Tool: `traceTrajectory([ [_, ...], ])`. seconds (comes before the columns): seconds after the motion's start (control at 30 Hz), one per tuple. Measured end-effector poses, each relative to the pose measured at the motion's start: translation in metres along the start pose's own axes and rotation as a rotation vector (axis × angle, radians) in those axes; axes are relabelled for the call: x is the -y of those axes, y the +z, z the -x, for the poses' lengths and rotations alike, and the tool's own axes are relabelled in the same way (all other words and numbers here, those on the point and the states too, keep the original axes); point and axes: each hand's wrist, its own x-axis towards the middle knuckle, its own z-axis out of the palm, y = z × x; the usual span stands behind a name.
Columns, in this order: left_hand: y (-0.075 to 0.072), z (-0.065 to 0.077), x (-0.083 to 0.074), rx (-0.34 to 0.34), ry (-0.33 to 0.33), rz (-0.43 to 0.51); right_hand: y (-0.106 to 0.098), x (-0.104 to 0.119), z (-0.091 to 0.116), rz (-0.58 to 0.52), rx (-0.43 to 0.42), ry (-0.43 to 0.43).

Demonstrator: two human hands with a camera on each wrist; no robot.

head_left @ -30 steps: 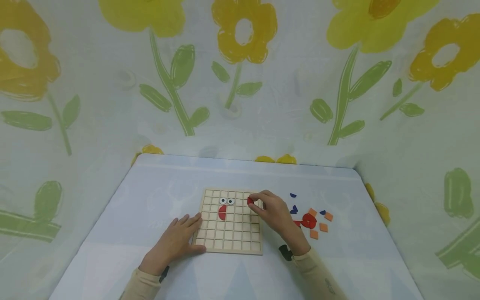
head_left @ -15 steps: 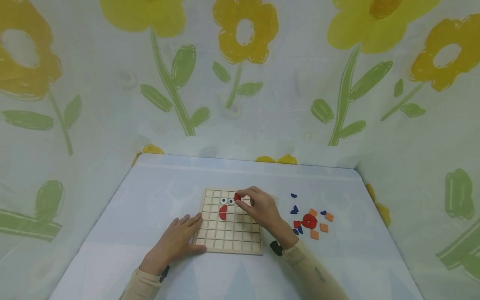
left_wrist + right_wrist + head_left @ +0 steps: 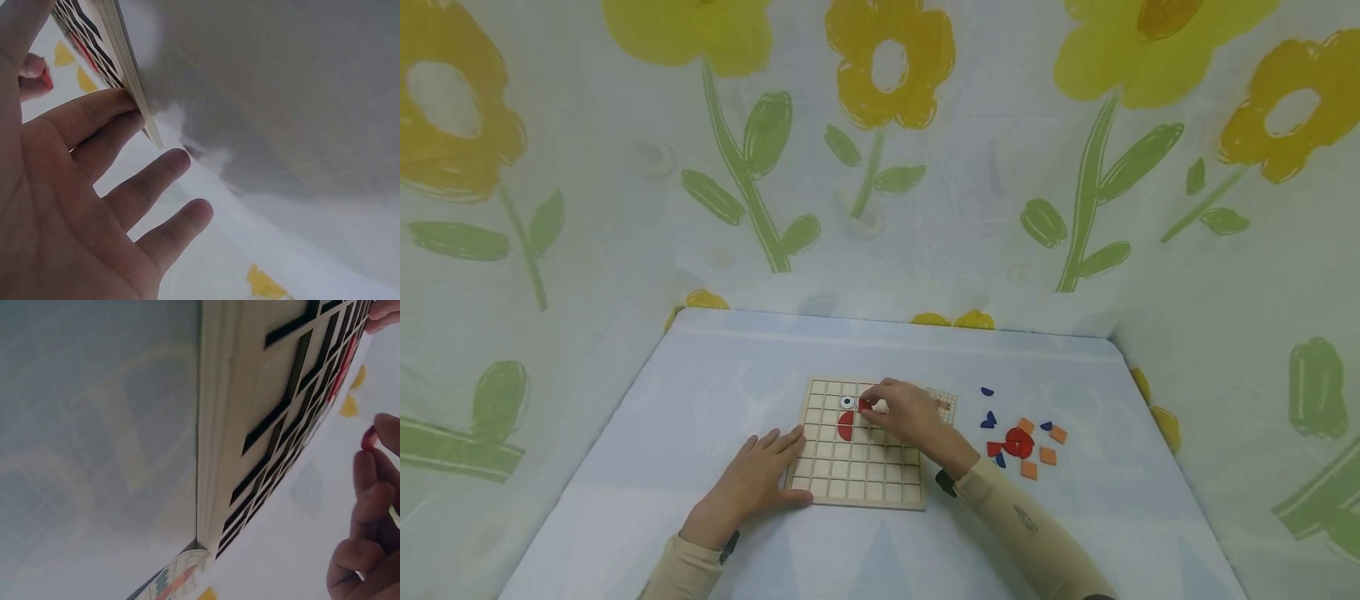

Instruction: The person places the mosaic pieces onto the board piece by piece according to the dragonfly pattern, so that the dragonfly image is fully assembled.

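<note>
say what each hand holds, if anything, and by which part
The right hand pinches a small red piece between thumb and finger; the exact part is hidden. The left hand only touches the grid board.

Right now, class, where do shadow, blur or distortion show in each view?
Head view: a soft shadow on the pale square wooden grid board, below the bare right hand; left wrist view: the small red piece looks blurred; right wrist view: the board looks steeply foreshortened.
</note>
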Motion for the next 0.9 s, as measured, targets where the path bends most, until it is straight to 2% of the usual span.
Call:
traceTrajectory([
  [0.1,0.000,0.000,-0.001,0.007,-0.002,0.000,0.002,0.002,-0.002,0.007,0.079,0.030],
  [0.2,-0.001,0.000,-0.001,0.016,-0.011,-0.006,0.005,0.003,-0.005,0.013,0.117,0.033],
  [0.57,0.000,0.001,-0.003,0.025,-0.022,-0.007,0.017,0.004,-0.010,0.038,0.177,0.047],
  [0.9,0.000,0.001,-0.003,0.020,-0.022,-0.009,0.018,0.005,-0.012,0.053,0.187,0.052],
])
